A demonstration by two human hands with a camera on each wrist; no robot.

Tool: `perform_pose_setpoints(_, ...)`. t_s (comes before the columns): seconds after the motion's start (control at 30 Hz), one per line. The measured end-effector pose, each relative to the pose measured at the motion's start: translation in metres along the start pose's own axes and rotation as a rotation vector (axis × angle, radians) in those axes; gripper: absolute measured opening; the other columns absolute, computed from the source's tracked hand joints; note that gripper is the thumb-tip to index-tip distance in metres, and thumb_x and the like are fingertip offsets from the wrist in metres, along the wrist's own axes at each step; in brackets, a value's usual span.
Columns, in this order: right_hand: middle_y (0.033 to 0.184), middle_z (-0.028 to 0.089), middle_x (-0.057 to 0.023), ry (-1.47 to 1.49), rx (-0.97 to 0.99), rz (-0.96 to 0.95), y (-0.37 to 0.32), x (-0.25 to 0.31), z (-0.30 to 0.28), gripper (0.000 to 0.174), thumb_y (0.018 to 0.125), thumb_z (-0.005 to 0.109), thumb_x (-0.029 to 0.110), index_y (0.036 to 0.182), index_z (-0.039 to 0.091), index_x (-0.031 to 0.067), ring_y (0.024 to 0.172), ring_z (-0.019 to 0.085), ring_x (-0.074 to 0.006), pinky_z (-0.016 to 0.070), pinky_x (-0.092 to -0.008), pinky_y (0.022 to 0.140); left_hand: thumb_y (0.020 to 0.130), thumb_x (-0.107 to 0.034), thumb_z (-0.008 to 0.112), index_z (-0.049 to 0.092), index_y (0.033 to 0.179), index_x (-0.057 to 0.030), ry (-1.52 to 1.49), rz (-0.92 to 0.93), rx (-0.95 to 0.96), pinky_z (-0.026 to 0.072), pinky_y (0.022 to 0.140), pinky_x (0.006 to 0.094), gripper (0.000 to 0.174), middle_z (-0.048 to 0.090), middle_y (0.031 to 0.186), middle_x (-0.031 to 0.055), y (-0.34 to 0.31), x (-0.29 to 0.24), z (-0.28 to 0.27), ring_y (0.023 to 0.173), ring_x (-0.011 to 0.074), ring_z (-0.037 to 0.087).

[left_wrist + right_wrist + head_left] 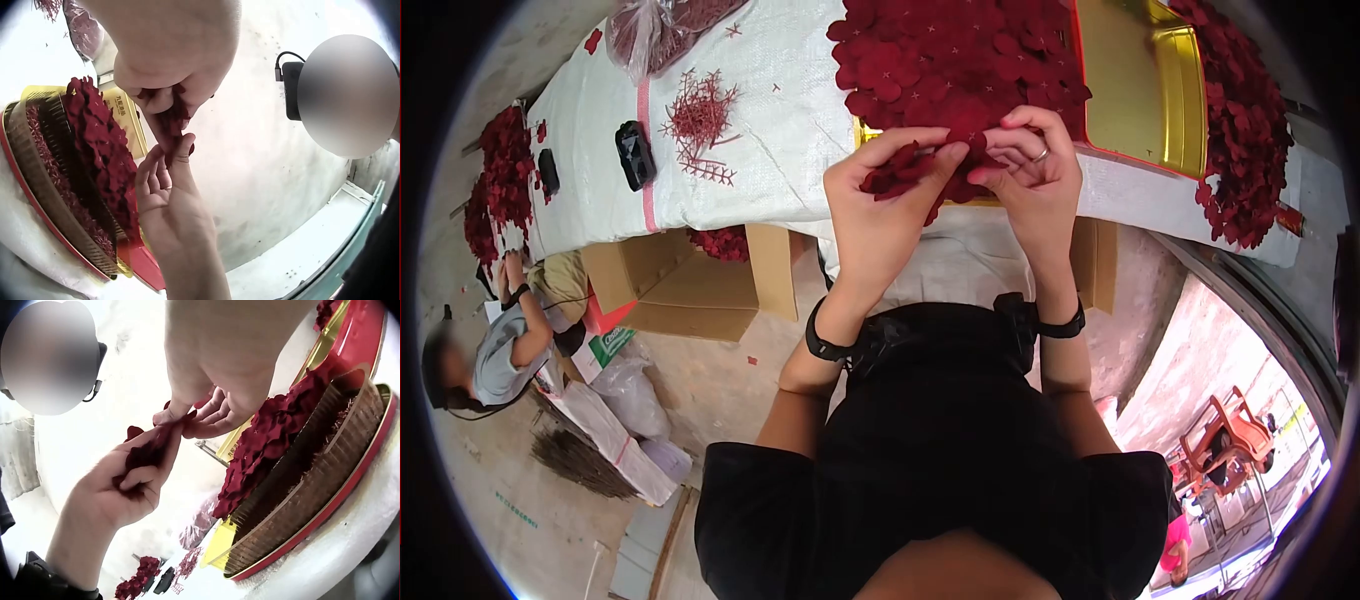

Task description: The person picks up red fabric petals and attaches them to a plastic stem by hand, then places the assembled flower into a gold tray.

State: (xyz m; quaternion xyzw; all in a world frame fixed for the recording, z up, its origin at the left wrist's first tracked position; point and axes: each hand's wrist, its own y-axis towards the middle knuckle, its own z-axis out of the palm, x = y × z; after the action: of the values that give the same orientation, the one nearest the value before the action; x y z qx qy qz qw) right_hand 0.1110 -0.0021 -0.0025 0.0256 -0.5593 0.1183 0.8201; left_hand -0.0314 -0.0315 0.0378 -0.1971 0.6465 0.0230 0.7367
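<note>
In the head view the left hand (pixel 885 200) has its fingers curled round a bunch of dark red petal pieces (pixel 897 172). Thumb and fingertips of the right hand (pixel 1040 185) pinch a red piece beside the left fingertips. The right wrist view shows the bunch (pixel 147 453) lying in the left palm (pixel 106 487), while the right hand (pixel 219 381) meets it at the fingertips. Behind the hands a heap of red petal pieces (pixel 960 60) with small cross marks lies by a clear plastic tray (pixel 300 494) holding thin reddish stems.
A gold-lined red tin (pixel 1135 80) stands at the right of the heap. Red stems (pixel 700 110) and a black object (pixel 635 156) lie on the white cloth (pixel 790 150). Below is a cardboard box (pixel 690 285). Another person (pixel 510 345) sits at the far left.
</note>
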Motion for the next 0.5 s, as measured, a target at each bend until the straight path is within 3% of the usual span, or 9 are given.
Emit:
perform_pose_setpoints(0.23, 0.094, 0.058, -0.0115, 0.001, 0.067, -0.036, 0.005, -0.005, -0.003, 0.043, 0.072, 0.063, -0.018, 0.099, 0.037, 0.0037, 0.088, 0.06, -0.0153, 0.057, -0.0307, 0.076, 0.079, 0.001, 0.068, 0.066, 0.091, 0.0009, -0.009, -0.014, 0.035, 0.0328, 0.045, 0.0159, 0.012, 0.062, 0.068, -0.0007, 0.0, -0.001, 0.001, 0.054, 0.0002, 0.047)
perform_pose_setpoints(0.5, 0.096, 0.054, -0.0115, -0.03, -0.084, -0.213, -0.001, -0.007, 0.011, 0.039, 0.074, 0.059, -0.019, 0.085, 0.031, 0.0056, 0.086, 0.057, -0.0143, 0.0542, -0.0281, 0.073, 0.079, -0.001, 0.068, 0.066, 0.091, 0.0013, -0.021, -0.094, 0.023, 0.0327, 0.045, 0.0162, 0.012, 0.062, 0.068, 0.0, 0.004, 0.0, 0.004, 0.052, 0.0005, 0.046)
